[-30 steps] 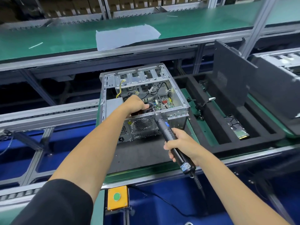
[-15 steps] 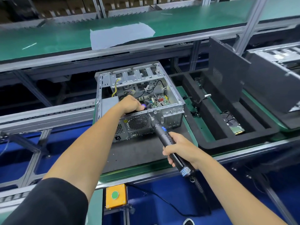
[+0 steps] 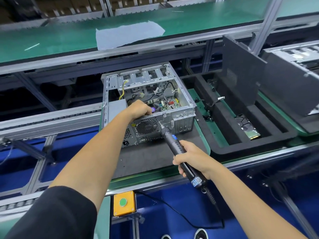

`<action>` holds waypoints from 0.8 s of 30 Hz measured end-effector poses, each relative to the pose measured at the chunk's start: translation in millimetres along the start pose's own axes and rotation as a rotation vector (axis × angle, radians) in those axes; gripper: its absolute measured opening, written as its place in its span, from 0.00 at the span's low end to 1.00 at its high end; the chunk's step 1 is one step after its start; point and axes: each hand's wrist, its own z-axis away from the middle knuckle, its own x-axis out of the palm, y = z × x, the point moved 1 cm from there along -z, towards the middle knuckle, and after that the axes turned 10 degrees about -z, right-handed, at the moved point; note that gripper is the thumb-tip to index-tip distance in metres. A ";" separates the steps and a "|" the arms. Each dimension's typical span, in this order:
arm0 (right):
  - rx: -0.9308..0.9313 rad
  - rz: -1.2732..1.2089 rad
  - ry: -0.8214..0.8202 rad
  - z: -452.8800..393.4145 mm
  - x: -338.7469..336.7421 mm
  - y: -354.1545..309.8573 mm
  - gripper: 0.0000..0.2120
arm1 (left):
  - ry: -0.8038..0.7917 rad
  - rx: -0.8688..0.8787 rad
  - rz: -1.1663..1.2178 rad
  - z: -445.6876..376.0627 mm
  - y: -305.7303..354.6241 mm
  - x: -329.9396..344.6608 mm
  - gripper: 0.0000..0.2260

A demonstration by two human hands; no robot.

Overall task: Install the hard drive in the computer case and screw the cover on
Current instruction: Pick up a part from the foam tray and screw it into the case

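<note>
Head-worn wide-angle view looks forward and down, close over the computer case (image 3: 148, 104) at arm's reach.

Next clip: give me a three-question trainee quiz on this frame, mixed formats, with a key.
1. True or false: the side cover is already screwed onto the computer case.
2. Which hand holds the electric screwdriver? A) left B) right C) neither
3. Fill in: the hard drive lies in the black foam ____, beside the case.

Key: 1 false, it stands apart and the case is open. 2 B, the right hand; the left hand rests on the case's rear edge. 3 tray.
</note>
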 end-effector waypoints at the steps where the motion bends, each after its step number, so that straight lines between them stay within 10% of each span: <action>1: 0.000 -0.001 -0.001 -0.6 1.0 -0.3 0.16 | 0.005 0.011 0.002 1.7 1.0 0.7 0.15; 24: 0.012 -0.053 0.035 -8.0 17.0 -1.4 0.16 | 0.055 0.139 0.009 2.1 -2.6 4.8 0.12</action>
